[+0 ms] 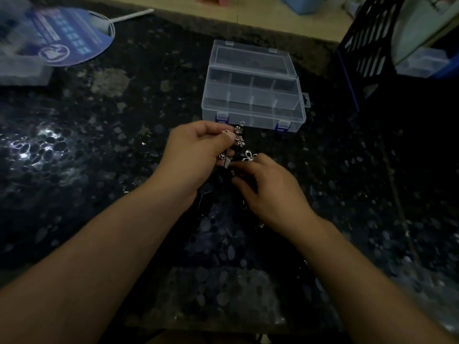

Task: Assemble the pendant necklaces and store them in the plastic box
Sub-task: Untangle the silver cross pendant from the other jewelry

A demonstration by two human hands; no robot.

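A clear plastic box (253,95) with compartments lies open on the dark speckled table (99,145), its lid tilted back. Just in front of it my left hand (196,155) pinches a bunch of small silver pendants (239,137) on dark cords. My right hand (268,189) sits right beside it, fingers curled round a larger silver cross-shaped pendant (248,156) and the dark cord. The cords hang down between my hands and are hard to make out against the dark table.
A blue round hand fan (67,36) lies at the back left, next to a blurred clear plastic item (19,68). A dark blue slatted crate (367,45) stands at the back right with another clear box (422,62) inside it.
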